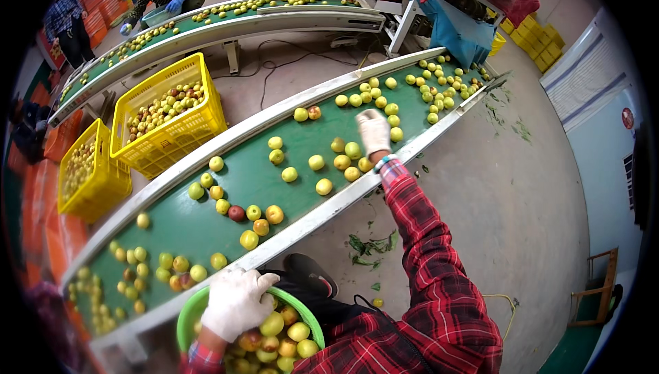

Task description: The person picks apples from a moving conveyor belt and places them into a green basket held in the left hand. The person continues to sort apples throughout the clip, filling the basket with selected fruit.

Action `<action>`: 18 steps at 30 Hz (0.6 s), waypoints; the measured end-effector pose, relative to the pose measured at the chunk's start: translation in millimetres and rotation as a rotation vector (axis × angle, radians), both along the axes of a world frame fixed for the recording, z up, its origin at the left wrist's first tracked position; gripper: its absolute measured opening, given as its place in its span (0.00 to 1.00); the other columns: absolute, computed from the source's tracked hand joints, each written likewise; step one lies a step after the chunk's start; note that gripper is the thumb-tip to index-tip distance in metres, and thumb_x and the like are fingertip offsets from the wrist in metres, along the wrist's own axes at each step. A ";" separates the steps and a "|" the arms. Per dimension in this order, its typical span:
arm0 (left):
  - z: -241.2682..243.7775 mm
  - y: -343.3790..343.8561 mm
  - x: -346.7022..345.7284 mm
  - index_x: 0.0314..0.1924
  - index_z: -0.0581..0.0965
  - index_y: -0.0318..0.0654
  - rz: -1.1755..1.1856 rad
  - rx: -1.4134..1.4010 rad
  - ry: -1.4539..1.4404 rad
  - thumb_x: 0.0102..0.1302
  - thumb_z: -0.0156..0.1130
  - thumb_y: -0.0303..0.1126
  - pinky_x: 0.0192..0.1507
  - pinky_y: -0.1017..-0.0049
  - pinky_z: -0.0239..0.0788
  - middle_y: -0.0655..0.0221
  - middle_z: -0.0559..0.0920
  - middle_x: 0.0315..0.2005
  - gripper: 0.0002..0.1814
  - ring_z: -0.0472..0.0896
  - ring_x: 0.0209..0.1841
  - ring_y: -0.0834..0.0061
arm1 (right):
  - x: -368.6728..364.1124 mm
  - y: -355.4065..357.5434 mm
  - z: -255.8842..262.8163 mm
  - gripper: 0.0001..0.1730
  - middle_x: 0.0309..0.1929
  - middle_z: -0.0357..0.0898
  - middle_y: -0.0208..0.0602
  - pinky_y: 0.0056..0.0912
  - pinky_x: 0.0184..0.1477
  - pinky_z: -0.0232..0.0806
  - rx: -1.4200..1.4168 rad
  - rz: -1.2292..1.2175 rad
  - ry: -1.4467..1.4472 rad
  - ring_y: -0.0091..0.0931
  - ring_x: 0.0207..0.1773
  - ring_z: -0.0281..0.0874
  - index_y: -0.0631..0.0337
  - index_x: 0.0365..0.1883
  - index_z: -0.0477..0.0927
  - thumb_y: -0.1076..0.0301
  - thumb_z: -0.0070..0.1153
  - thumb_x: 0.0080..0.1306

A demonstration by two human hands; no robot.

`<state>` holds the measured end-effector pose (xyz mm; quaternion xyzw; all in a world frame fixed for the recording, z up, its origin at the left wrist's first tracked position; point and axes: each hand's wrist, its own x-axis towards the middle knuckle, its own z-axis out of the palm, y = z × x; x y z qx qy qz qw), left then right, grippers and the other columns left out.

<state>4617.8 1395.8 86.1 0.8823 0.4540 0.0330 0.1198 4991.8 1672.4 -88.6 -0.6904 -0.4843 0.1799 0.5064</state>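
Observation:
A green conveyor belt [304, 199] with white metal rails runs diagonally before me, scattered with round yellow-green and reddish fruits [324, 186]. My right hand [374, 132], in a white glove, is over the belt near its closer rail, fingers curled downward beside several fruits; whether it holds one is hidden. Against that same rail stands a green plastic basket [315, 317] filled with similar fruits. My left hand [238, 302], also gloved, lies over the basket's rim at the rail, its fingers bent; what is beneath the palm cannot be seen.
Beyond the belt stand yellow crates [170, 142] of fruit and a second conveyor [216, 31], where a person with blue gloves crouches. A blue cloth [453, 29] hangs at the belt's far end. Leaves [373, 246] and a fruit lie on the floor near my shoe [311, 273].

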 end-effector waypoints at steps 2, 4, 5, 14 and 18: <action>-1.3 1.7 6.4 0.39 0.88 0.52 0.002 0.006 0.009 0.48 0.65 0.34 0.36 0.61 0.73 0.68 0.83 0.25 0.16 0.84 0.32 0.61 | 50.8 11.7 -11.6 0.13 0.32 0.88 0.39 0.36 0.39 0.75 -0.036 -0.221 -0.076 0.28 0.32 0.83 0.61 0.42 0.87 0.60 0.63 0.68; -1.6 1.4 9.7 0.39 0.88 0.52 0.017 0.012 0.021 0.47 0.66 0.34 0.36 0.61 0.73 0.69 0.83 0.25 0.16 0.84 0.32 0.61 | 71.6 12.3 -8.1 0.16 0.39 0.89 0.42 0.35 0.44 0.76 -0.065 -0.234 0.144 0.31 0.39 0.85 0.61 0.50 0.88 0.63 0.61 0.68; -1.7 0.6 9.6 0.39 0.88 0.52 0.038 0.014 0.027 0.48 0.66 0.34 0.36 0.61 0.73 0.69 0.83 0.25 0.16 0.84 0.32 0.61 | 67.6 11.2 0.2 0.17 0.44 0.90 0.47 0.36 0.51 0.76 -0.132 -0.231 0.222 0.38 0.47 0.88 0.61 0.52 0.88 0.65 0.59 0.67; 3.7 10.3 42.0 0.42 0.88 0.53 0.056 -0.032 0.009 0.50 0.66 0.35 0.38 0.60 0.72 0.68 0.82 0.26 0.16 0.83 0.34 0.62 | 97.4 -25.7 -20.3 0.15 0.47 0.85 0.44 0.46 0.55 0.75 -0.252 -0.068 -0.657 0.44 0.52 0.83 0.50 0.47 0.89 0.64 0.60 0.64; 9.8 13.6 47.8 0.42 0.88 0.53 0.067 -0.075 -0.013 0.51 0.66 0.35 0.36 0.59 0.73 0.67 0.82 0.24 0.16 0.83 0.32 0.61 | 89.3 -13.6 -17.5 0.14 0.46 0.85 0.47 0.50 0.54 0.77 -0.448 0.038 -0.885 0.45 0.51 0.85 0.51 0.48 0.88 0.69 0.54 0.69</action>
